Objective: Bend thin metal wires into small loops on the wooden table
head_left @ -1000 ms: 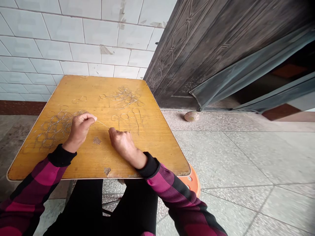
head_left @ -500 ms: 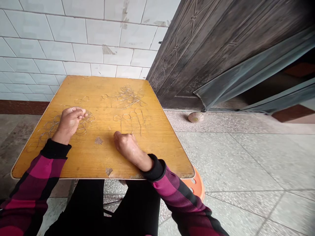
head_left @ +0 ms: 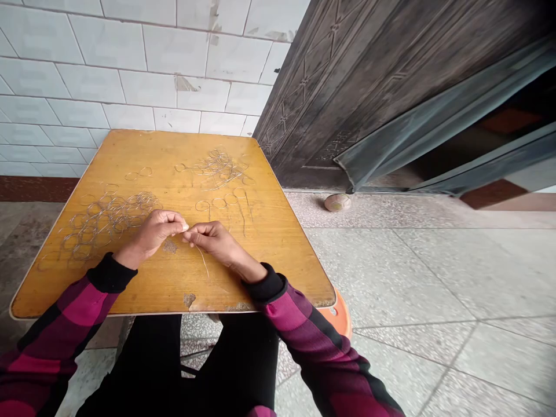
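My left hand (head_left: 158,231) and my right hand (head_left: 212,238) meet fingertip to fingertip above the table (head_left: 256,278). My right hand is closed in a pinch on a thin wire (head_left: 203,262), whose free end hangs below the fingers. Thumb and forefinger of my left hand are pressed together at the wire's upper end, which the fingers largely hide. Left of my left hand lies a spread of looped wires (head_left: 99,217). Several wires with a ring at one end and a straight tail (head_left: 241,211) lie in a row beyond my right hand.
A tangled heap of wire pieces (head_left: 219,168) is at the far right of the tabletop, with a figure-eight wire (head_left: 139,174) at the far left. Behind stands a tiled wall (head_left: 174,52). An orange stool (head_left: 341,315) shows under the right edge; a rounded stone (head_left: 337,202) lies near the door (head_left: 321,116).
My hands have come together: the left moved right and the right turned inward to meet it. A wire tail now shows below my right hand. The view has shifted slightly.
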{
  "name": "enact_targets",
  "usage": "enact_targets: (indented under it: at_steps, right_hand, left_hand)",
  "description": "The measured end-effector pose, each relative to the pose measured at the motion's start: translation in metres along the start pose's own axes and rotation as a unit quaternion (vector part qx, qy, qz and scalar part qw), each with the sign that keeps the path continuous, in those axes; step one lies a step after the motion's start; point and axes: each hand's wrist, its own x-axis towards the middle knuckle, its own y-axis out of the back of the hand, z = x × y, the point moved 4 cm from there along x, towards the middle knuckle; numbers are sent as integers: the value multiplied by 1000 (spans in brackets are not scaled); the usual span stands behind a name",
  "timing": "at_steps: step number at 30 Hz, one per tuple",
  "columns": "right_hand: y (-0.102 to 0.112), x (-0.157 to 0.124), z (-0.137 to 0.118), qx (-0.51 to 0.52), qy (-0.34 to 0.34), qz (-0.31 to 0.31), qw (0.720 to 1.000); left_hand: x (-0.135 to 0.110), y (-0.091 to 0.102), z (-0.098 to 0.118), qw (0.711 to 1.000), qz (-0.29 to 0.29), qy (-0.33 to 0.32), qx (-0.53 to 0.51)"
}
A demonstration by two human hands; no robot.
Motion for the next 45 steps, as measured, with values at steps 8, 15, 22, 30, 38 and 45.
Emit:
enact_targets:
  at_steps: [8, 15, 22, 30, 38, 45]
  right_hand:
    - [-4, -8, -15, -257, 120, 106, 953]
    - [-4, -8, -14, -374, 130, 133, 909]
    - [-13, -5, -16, -394, 104, 140, 902]
    - [-19, -5, -15, -314, 120, 125, 934]
    - [-23, -2, -9, -177, 114, 94, 973]
    - [-12, -1, -5, -138, 51, 114, 982]
  left_hand:
    - [-1, -5, -7, 995, 92, 14, -39]
    - [-1, -7, -12, 991, 112, 4, -68]
    - [-4, -12, -9, 977, 189, -18, -93]
    - [-3, -13, -8, 973, 182, -9, -141]
    - [-3, -16, -11, 967, 177, -12, -183]
    - [-1, -15, -8, 978, 116, -11, -175]
